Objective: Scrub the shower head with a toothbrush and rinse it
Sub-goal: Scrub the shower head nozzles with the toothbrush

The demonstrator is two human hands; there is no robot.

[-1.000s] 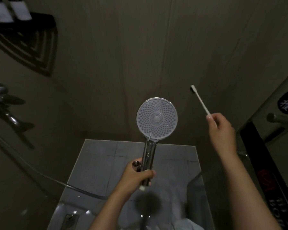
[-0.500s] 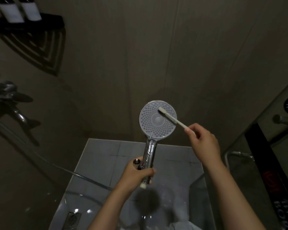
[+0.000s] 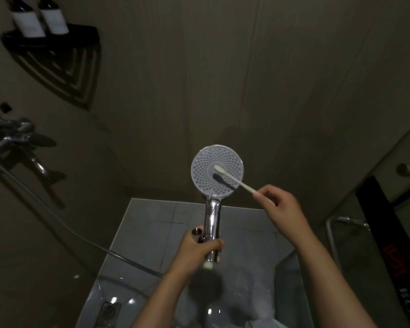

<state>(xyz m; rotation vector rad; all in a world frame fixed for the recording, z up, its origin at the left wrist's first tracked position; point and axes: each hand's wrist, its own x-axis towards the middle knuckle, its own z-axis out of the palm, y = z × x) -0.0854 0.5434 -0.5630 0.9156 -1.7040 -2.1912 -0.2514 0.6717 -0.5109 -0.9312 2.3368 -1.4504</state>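
A round shower head (image 3: 206, 171) with a pale dotted nozzle face and a chrome handle stands upright in the middle of the view, face turned toward me. My left hand (image 3: 198, 248) grips the lower end of that handle. My right hand (image 3: 279, 205) pinches the end of a white toothbrush (image 3: 234, 179), which slants up and left. Its bristle end rests on the face near the centre and casts a dark shadow just below.
A chrome mixer tap (image 3: 14, 138) juts from the left wall, with a hose (image 3: 57, 218) trailing to the wet grey floor tiles (image 3: 152, 233). A floor drain (image 3: 108, 313) sits low left. Two bottles (image 3: 39, 18) stand on a corner shelf (image 3: 50, 36). A glass door handle (image 3: 330, 235) is at right.
My right hand brought the toothbrush down from the upper right onto the shower head's face, then slid the bristles toward its centre. My left hand kept its grip on the handle.
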